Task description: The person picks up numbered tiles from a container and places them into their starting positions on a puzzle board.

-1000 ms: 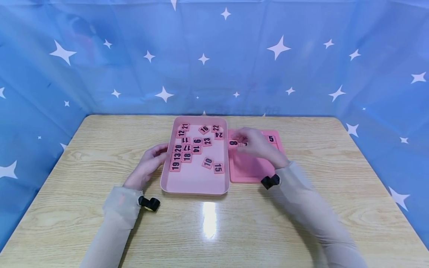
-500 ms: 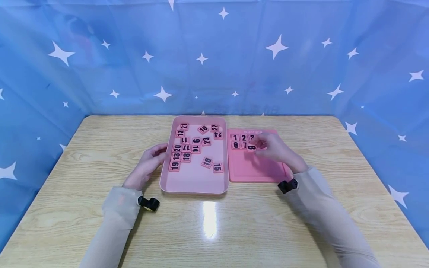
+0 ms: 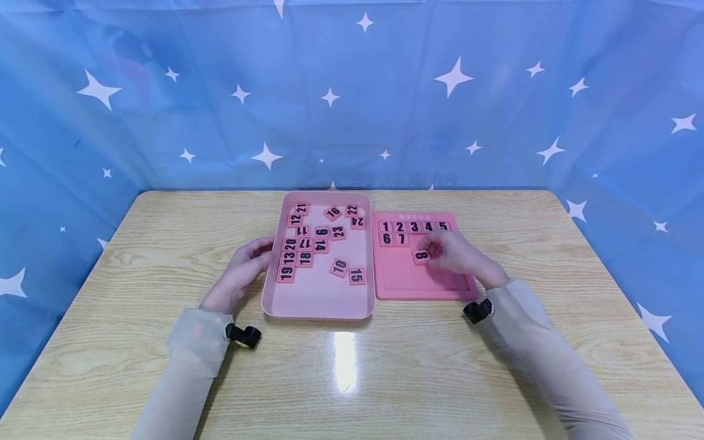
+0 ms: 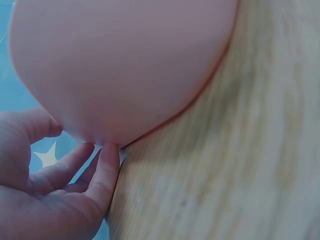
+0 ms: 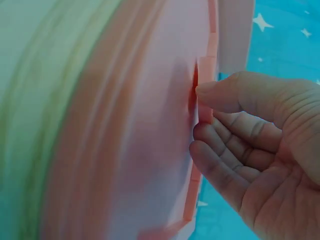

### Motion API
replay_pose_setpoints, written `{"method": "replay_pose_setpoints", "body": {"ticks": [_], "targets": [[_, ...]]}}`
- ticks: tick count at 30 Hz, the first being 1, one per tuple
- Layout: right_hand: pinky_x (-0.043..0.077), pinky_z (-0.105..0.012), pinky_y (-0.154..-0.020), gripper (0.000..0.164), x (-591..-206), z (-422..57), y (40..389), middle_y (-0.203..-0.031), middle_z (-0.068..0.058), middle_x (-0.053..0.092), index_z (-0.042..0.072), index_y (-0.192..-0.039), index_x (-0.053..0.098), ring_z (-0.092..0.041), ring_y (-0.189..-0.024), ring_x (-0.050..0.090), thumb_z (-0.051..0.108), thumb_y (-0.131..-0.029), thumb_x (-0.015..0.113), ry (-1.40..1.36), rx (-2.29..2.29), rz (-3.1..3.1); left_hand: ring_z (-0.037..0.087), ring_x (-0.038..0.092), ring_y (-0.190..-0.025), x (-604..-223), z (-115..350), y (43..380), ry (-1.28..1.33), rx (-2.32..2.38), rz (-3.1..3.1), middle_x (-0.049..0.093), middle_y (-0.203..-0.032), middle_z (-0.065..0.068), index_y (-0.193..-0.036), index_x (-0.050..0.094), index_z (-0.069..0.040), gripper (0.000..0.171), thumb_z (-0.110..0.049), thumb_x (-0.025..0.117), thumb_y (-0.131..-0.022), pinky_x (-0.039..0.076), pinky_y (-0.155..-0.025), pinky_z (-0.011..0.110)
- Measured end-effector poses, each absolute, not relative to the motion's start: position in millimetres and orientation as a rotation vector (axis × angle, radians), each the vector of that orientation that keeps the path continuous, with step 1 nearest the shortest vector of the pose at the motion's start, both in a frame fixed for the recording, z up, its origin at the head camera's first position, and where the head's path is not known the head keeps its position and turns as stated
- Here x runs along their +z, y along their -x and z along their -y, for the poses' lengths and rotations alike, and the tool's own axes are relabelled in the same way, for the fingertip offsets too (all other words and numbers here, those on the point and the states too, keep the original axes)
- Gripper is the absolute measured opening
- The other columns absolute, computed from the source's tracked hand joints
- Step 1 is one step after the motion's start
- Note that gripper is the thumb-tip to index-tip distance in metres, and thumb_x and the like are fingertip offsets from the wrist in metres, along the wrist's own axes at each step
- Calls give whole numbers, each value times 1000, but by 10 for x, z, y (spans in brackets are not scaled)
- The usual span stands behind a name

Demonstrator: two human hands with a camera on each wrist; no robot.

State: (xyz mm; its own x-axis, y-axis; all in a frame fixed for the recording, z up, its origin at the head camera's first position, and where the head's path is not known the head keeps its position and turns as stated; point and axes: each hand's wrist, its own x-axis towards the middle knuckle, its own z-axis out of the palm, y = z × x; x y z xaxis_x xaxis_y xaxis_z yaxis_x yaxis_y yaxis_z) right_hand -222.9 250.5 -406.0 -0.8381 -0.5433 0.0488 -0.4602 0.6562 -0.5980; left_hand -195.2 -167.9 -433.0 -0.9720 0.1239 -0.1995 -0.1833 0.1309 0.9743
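Bare worktop (image 3: 132,293) spreads out to the left of the left hand (image 3: 238,276), whose sleeve (image 3: 187,366) has a black device (image 3: 243,336) at its cuff. The left hand's fingers are relaxed and loosely bent, their tips touching the outer side of a pale pink tray (image 3: 313,300). Number tiles (image 3: 305,259) lie loose in the tray, between the two hands, many turned sideways. Right of the tray is a darker pink board (image 3: 398,275), tiles 1 to 5 (image 3: 399,227) in a row beyond the right hand (image 3: 463,254), tiles 6 and 7 (image 3: 387,239) below 1 and 2, to its left. The right hand pinches tile 8 (image 3: 421,256), number sideways, over the board, between thumb and fingers.
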Motion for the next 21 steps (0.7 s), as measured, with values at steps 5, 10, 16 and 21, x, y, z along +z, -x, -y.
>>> {"method": "replay_pose_setpoints", "body": {"ticks": [5, 10, 16, 21], "targets": [[54, -36, -70, 25, -4064, -2518, 2241, -85, -16, 62, -10, -94, 63, -27, -77, 60, -13, -70, 69, 882, -899, -2726, 20, 46, -111, -4326, 1677, 1942, 54, 1925, -2182, 44, -132, 25, -137, 38, 8, 48, -7, 50, -93, 45, -83, 15], [52, -37, -71, 26, -4023, -2473, 2231, -83, -13, 64, -8, -93, 64, -24, -76, 60, 2, -73, 76, 814, -875, -2771, 23, 44, -114, -4323, 1690, 1936, 63, 1915, -2178, 43, -133, 24, -139, 37, 6, 49, -8, 50, -93, 44, -84, 15], [45, -30, -61, 25, -3978, -2384, 2201, -71, -8, 60, -3, -80, 61, -16, -63, 51, 14, -74, 78, 585, -777, -2870, 23, 45, -112, -4324, 1688, 1933, 52, 1923, -2181, 44, -133, 25, -138, 38, 7, 49, -7, 51, -93, 45, -83, 16], [47, -30, -60, 18, -3964, -2351, 2212, -69, -7, 62, -3, -78, 64, -16, -61, 53, 9, -74, 77, 520, -767, -2862, 24, 45, -112, -4322, 1687, 1939, 47, 1926, -2178, 44, -133, 25, -138, 37, 8, 49, -6, 50, -93, 45, -83, 16]]}}
